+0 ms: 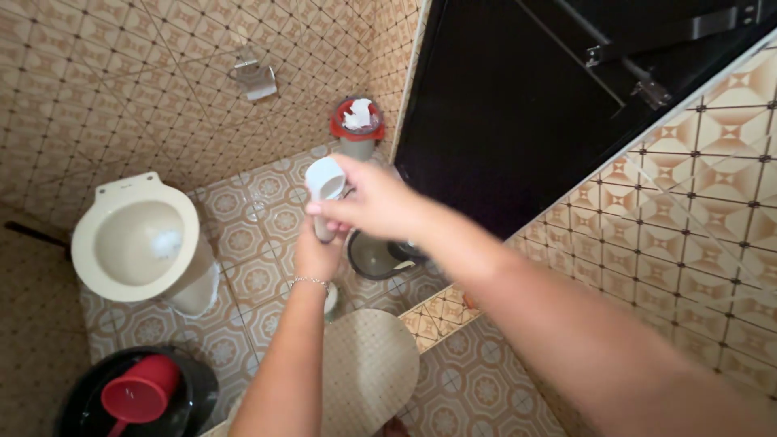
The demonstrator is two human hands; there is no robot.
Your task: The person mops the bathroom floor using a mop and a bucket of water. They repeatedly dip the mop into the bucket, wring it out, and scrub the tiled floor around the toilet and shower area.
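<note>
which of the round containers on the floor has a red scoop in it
The black bucket at the bottom left, below the toilet; the red scoop sits inside it. The grey bin in the far corner has only a red rim and white paper.

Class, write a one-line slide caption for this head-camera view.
Both hands, left hand and right hand, hold a white bottle above a tiled bathroom floor, toilet alongside.

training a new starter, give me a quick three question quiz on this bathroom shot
1. True or false: the toilet has its lid down.
2. What colour is the scoop in the black bucket?
3. Which hand grips the white bottle from below: A left, B right?

Key: 1 false, the bowl is open. 2 red. 3 A: the left hand is under it, the right hand on top.
</note>
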